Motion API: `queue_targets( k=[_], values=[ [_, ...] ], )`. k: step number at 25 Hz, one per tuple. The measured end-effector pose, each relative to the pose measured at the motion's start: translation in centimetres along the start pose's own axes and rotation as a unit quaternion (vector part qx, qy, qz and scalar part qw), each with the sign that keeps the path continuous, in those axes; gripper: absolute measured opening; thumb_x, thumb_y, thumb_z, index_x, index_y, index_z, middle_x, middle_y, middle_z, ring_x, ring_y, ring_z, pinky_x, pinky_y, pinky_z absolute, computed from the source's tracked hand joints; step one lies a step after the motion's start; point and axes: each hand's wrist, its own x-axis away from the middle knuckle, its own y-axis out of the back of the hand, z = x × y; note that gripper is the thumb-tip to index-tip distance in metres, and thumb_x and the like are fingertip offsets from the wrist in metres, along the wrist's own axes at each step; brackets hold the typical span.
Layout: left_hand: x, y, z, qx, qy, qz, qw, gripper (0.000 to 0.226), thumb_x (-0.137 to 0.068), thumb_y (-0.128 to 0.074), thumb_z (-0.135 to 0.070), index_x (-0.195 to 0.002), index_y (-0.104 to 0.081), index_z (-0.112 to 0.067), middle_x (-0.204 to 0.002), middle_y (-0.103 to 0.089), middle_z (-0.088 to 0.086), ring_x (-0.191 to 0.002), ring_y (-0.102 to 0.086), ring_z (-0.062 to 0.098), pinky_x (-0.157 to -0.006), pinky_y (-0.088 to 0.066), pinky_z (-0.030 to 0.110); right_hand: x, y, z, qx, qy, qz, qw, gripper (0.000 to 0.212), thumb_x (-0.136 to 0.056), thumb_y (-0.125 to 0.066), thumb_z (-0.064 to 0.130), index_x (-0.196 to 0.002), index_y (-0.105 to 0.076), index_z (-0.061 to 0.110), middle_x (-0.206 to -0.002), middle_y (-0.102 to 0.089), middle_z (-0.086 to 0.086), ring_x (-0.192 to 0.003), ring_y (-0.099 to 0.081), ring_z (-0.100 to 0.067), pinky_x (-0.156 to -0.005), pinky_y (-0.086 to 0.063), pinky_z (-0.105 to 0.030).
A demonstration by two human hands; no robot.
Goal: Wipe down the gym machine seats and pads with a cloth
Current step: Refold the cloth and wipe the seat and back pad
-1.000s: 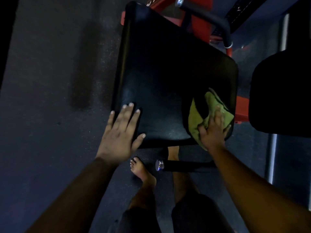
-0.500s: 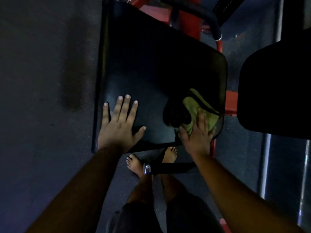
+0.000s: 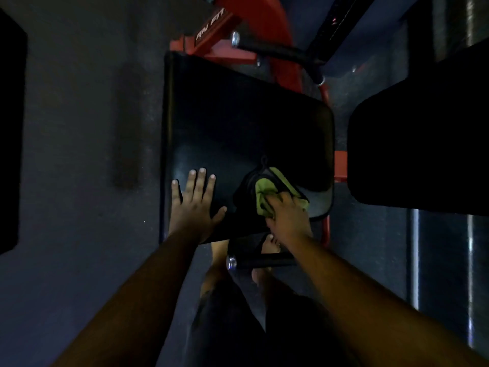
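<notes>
1. Left hand (image 3: 194, 205) lies flat, fingers spread, on the black seat pad (image 3: 238, 128).
2. Right hand (image 3: 287, 217) bunches the green cloth (image 3: 264, 193) at the pad's 5 o'clock corner.

Your left hand (image 3: 194, 205) lies flat, fingers straight and spread toward 12 o'clock. Your right hand (image 3: 287, 218), at its 3 o'clock, curls its fingers round something, forearm running toward 5 o'clock.
</notes>
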Motion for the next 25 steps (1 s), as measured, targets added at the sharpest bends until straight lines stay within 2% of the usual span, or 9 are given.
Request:
queue_targets(
  k=[4,8,11,14,18,20,22,23,25],
  values=[
    [1.0,5.8,-0.5,0.041,-0.008,0.123,0.991,0.102,-0.088,-0.029,-0.081,-0.161,0.005,-0.019,-0.169,0.009,0.008,-0.156,0.01,0.025,-0.122,0.002,0.061,3.8,7.8,-2.7,0.035,-0.059,0.018,0.997,0.056,-0.093,-0.058,0.042,-0.145,-0.042,0.03,-0.133,-0.05,-0.007,-0.121,-0.052,-0.034,-0.089,-0.048,-0.045],
    [2.9,12.6,-3.0,0.113,-0.043,0.154,0.981,0.097,-0.093,-0.032,-0.076,-0.161,0.01,-0.021,-0.169,0.014,0.006,-0.156,0.008,0.024,-0.126,-0.004,0.049,10.6,15.1,-2.1,-0.001,-0.114,-0.042,0.993,0.056,-0.095,-0.054,0.044,-0.148,-0.039,0.033,-0.134,-0.051,-0.004,-0.121,-0.052,-0.031,-0.092,-0.047,-0.05],
    [3.1,16.9,-6.8,0.141,-0.103,0.132,0.976,0.095,-0.093,-0.03,-0.076,-0.161,0.009,-0.021,-0.168,0.014,0.004,-0.156,0.005,0.022,-0.127,-0.007,0.044,15.8,20.5,-2.2,0.01,-0.135,-0.154,0.979,0.062,-0.089,-0.059,0.04,-0.148,-0.041,0.033,-0.128,-0.054,0.0,-0.114,-0.053,-0.028,-0.088,-0.046,-0.049],
    [1.8,20.1,-11.1,0.145,-0.16,0.115,0.97,0.095,-0.093,-0.034,-0.075,-0.161,0.007,-0.022,-0.169,0.013,0.004,-0.156,0.007,0.021,-0.127,-0.006,0.043,19.8,26.1,-3.0,0.085,-0.131,-0.268,0.951,0.064,-0.081,-0.068,0.038,-0.142,-0.049,0.029,-0.129,-0.055,0.0,-0.111,-0.053,-0.028,-0.082,-0.045,-0.048],
    [0.4,24.0,-18.7,0.229,-0.242,0.053,0.941,0.095,-0.092,-0.039,-0.074,-0.162,-0.002,-0.021,-0.17,0.004,0.006,-0.156,0.001,0.024,-0.125,-0.009,0.046,23.5,34.1,-5.7,0.201,-0.141,-0.426,0.871,0.067,-0.076,-0.072,0.039,-0.139,-0.053,0.028,-0.137,-0.053,-0.007,-0.118,-0.05,-0.03,-0.085,-0.041,-0.053],
    [-0.7,25.3,-22.8,0.253,-0.266,0.016,0.93,0.099,-0.087,-0.032,-0.08,-0.162,-0.006,-0.02,-0.17,-0.002,0.008,-0.156,-0.006,0.027,-0.123,-0.014,0.048,23.4,36.7,-8.0,0.239,-0.187,-0.403,0.863,0.073,-0.08,-0.064,0.046,-0.149,-0.042,0.033,-0.149,-0.042,-0.008,-0.132,-0.041,-0.032,-0.095,-0.036,-0.062],
    [-2.5,26.0,-26.6,0.279,-0.275,0.016,0.92,0.101,-0.086,-0.029,-0.082,-0.162,-0.005,-0.021,-0.17,-0.001,0.007,-0.156,-0.006,0.027,-0.124,-0.014,0.049,21.8,37.4,-11.0,0.234,-0.246,-0.287,0.896,0.078,-0.088,-0.053,0.059,-0.157,-0.02,0.04,-0.166,-0.012,-0.009,-0.149,-0.017,-0.037,-0.106,-0.023,-0.075],
    [-3.5,26.1,-28.2,0.292,-0.274,0.029,0.916,0.098,-0.089,-0.034,-0.079,-0.162,-0.002,-0.021,-0.17,0.002,0.006,-0.156,-0.004,0.027,-0.125,-0.013,0.049,20.8,37.3,-12.4,0.234,-0.261,-0.23,0.908,0.082,-0.09,-0.046,0.067,-0.158,-0.008,0.043,-0.168,0.008,-0.007,-0.152,-0.002,-0.04,-0.108,-0.018,-0.077],
    [-5.4,25.3,-31.0,0.322,-0.253,0.047,0.911,0.095,-0.092,-0.04,-0.073,-0.162,0.0,-0.021,-0.17,0.004,0.005,-0.156,-0.004,0.027,-0.124,-0.014,0.05,18.5,37.3,-14.8,0.244,-0.252,-0.187,0.917,0.089,-0.088,-0.039,0.077,-0.156,0.008,0.046,-0.163,0.032,-0.006,-0.15,0.012,-0.046,-0.11,-0.023,-0.075]
  ],
)
